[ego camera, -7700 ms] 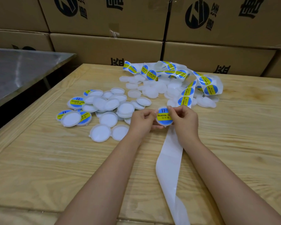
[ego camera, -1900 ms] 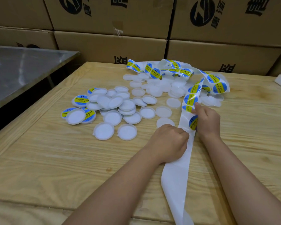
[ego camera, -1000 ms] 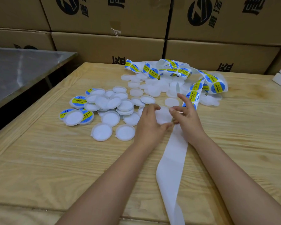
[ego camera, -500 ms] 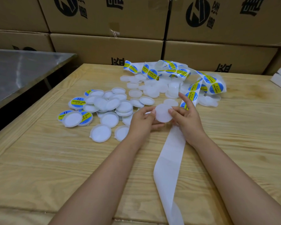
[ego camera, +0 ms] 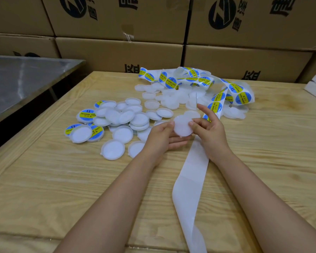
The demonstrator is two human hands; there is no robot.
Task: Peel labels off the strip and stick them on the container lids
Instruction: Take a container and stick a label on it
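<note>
Blank lid (ego camera: pixel 183 126): held above counter (ego camera: pixel 62 179), cradled by curled fingers of left hand (ego camera: pixel 161 137), rim pinched by right hand (ego camera: pixel 211 132). Label strip (ego camera: pixel 193 167): beneath right hand. Risk: crooked label if lid tilted in loose pinch.

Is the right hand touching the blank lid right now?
Touching. The head view shows the right hand with fingertips on the right edge of the blank lid, no gap; the left hand holds the other side.

Table (ego camera: pixel 44 189): lids (ego camera: pixel 139 119) heaped left of centre; label strip (ego camera: pixel 193 170) from far right to near edge; one lid (ego camera: pixel 182 126) between left hand (ego camera: pixel 161 137) and right hand (ego camera: pixel 210 132), mid-table; boxes (ego camera: pixel 117 53) behind; metal bench (ego camera: pixel 22 77) to the left.
</note>
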